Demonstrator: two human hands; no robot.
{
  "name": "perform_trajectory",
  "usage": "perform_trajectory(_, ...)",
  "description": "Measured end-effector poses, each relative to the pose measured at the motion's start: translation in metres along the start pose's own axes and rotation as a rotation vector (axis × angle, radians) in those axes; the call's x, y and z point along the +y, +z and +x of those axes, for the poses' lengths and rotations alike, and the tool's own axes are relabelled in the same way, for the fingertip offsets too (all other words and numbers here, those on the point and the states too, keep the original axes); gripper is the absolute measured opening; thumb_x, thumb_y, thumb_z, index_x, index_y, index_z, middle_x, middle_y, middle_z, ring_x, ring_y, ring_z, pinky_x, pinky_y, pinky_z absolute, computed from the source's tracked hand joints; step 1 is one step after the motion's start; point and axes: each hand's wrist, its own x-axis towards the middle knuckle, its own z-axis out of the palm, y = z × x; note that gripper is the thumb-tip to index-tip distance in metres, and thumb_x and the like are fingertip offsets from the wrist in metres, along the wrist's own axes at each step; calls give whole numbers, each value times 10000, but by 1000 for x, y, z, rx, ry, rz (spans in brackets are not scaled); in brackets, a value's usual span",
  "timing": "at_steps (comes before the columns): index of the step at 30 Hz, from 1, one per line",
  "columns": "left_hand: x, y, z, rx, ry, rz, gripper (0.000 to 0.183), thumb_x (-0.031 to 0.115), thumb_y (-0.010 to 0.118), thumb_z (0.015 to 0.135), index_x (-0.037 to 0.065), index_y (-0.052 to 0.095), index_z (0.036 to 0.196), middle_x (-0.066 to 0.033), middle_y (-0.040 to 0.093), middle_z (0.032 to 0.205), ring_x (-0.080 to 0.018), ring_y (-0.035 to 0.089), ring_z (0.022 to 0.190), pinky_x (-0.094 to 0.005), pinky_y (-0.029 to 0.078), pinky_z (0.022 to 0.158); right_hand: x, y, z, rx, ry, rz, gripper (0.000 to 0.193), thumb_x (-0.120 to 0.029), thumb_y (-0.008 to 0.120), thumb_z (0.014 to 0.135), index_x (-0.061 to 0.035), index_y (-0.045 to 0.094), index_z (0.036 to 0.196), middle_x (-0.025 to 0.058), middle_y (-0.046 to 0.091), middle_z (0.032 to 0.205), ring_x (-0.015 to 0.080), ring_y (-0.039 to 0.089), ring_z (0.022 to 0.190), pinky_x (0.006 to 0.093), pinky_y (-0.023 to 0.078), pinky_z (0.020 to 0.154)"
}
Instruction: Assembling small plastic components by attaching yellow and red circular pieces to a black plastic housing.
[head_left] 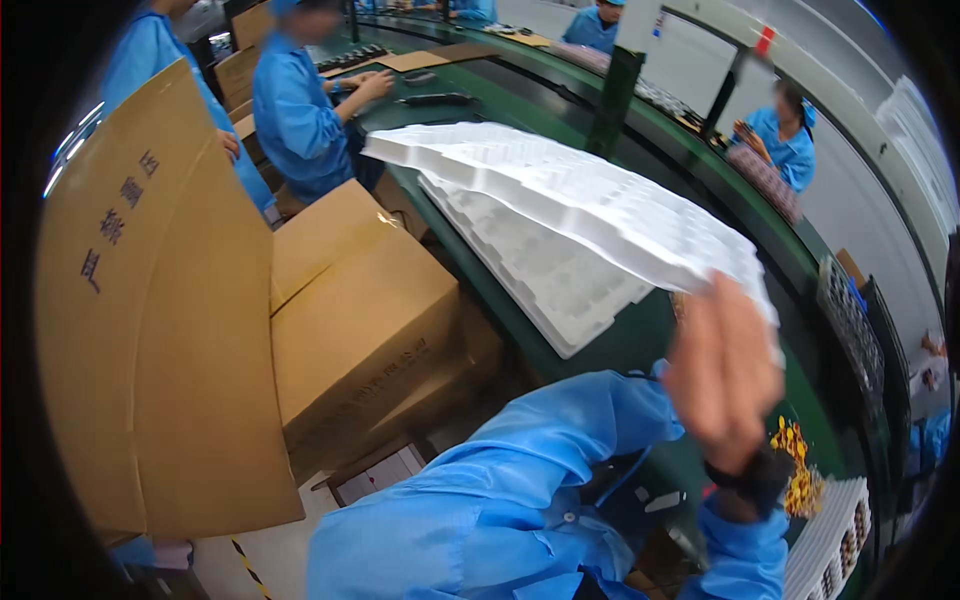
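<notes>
A white molded plastic tray is raised at a tilt over the green work surface. My right hand, with a black band at the wrist, is closed on its near right corner and slightly blurred. My left sleeve reaches up to the same corner. The left hand is almost wholly hidden behind the right one, so its fingers cannot be made out. Beneath the raised tray, a second white molded tray lies on the green surface.
An opened cardboard box stands at my left, its tall flap upright. Small yellow and orange parts lie at the right, beside stacked white trays. A conveyor line runs beyond. Co-workers in blue are nearby.
</notes>
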Motion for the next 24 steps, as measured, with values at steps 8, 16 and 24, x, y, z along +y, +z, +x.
perform_trajectory(8, -15, -13, -16, 18, -22, -107, 165, 190, 633, 706, 82, 685, 819, -91, 631, 852, -272, 585, 952, -449, 422, 899, -74, 180, -1, -481, -21, 662, 210, 37, 656, 655, 19, 603, 857, 204, 567, 944, 344, 603, 898, 433, 514, 752)
perform_trajectory(16, -19, -13, -18, 31, 7, -179, 153, 186, 634, 705, 86, 685, 809, -89, 630, 848, -269, 585, 952, -448, 420, 905, -55, 139, -18, -547, 57, 785, 203, 65, 593, 672, 23, 598, 870, 192, 571, 927, 382, 610, 865, 460, 524, 733)
perform_trajectory(24, -24, -9, -24, 63, -19, -125, 142, 181, 635, 703, 90, 686, 799, -86, 629, 844, -266, 586, 953, -446, 418, 910, -35, 123, -27, -667, -36, 856, 221, 56, 616, 661, 34, 611, 881, 196, 596, 989, 370, 630, 919, 431, 544, 753)
